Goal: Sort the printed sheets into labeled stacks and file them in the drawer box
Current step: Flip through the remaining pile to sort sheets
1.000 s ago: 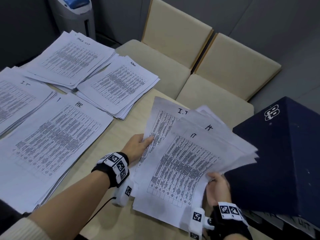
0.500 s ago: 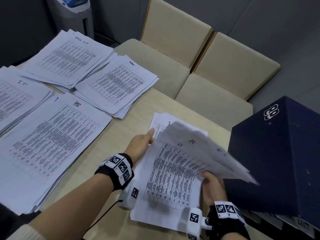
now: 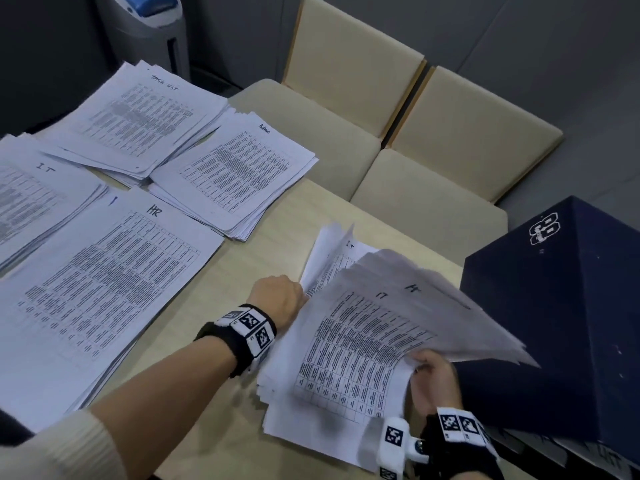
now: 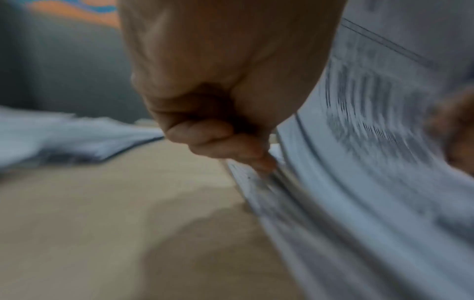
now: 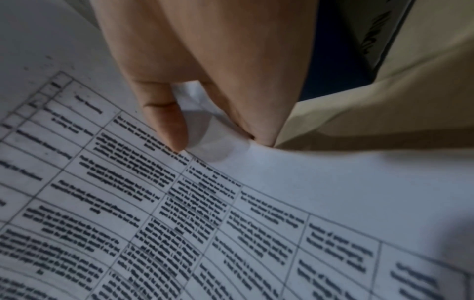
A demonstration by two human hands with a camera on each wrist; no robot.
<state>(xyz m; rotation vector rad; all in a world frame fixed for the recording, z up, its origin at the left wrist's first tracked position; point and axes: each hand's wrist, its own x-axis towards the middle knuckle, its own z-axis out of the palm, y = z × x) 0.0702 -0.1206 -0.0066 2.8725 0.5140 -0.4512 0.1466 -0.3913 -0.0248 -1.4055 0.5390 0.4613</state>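
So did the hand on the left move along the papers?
Yes. The left hand slid toward the person along the edge of the held sheets, away from the Admin stack, and its fingers curled under.

Handwritten in dark ink at the top of the big white paper stack nearest the front left (image 3: 86, 289) is "HR". The white stack at the far left edge (image 3: 31, 199) is headed "I T". The farthest white stack (image 3: 138, 116) carries a scrawled heading that looks like "TASK LIST", and the white stack to its right (image 3: 239, 174) has a short word at its corner, too small to make out. On the fanned white sheets being held (image 3: 363, 341), the top page is marked "IT", and a rear page shows "I.T". The dark navy drawer box (image 3: 554, 323) bears a white emblem near its top corner, unreadable. The printed tables are too blurred to read in every view.
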